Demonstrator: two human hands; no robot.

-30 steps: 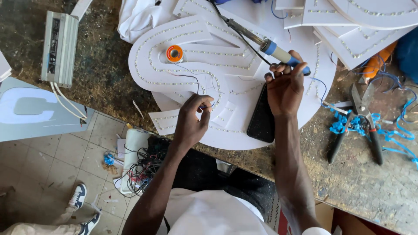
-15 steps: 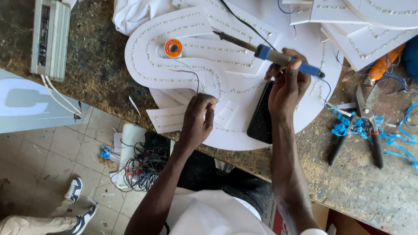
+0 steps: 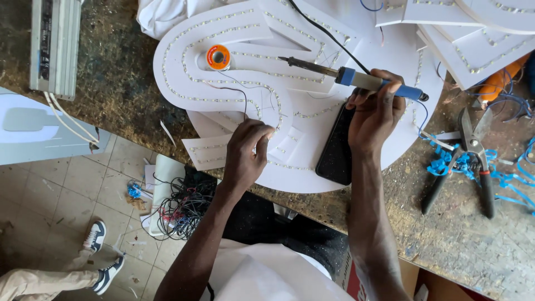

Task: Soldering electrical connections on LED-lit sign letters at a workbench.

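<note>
Both forearms reach up from the bottom edge over the worn workbench (image 3: 128,100). The left hand (image 3: 248,153) is bent at the wrist with its knuckles up, fingers curled down and pinched close together on the white letter-shaped panel (image 3: 184,67); a thin dark wire (image 3: 237,92) runs down to those fingertips, though whether they grip it cannot be told. The right hand (image 3: 376,114) is raised beside it, fingers wrapped fully around the blue-and-cream handle of a soldering iron (image 3: 356,78), which lies almost level with its metal tip pointing away from the thumb side, toward a small orange spool of solder (image 3: 218,57) standing on the panel beyond the left fingertips. The panel is white, curved like a rounded letter, and lined with rows of small light strips that loop along its outline. A black phone (image 3: 336,150) lies flat just under the right palm, touching the panel's lower edge. Well out past the right hand's little-finger side, black-handled pliers (image 3: 473,161) rest among scraps of blue wire (image 3: 446,164).
</note>
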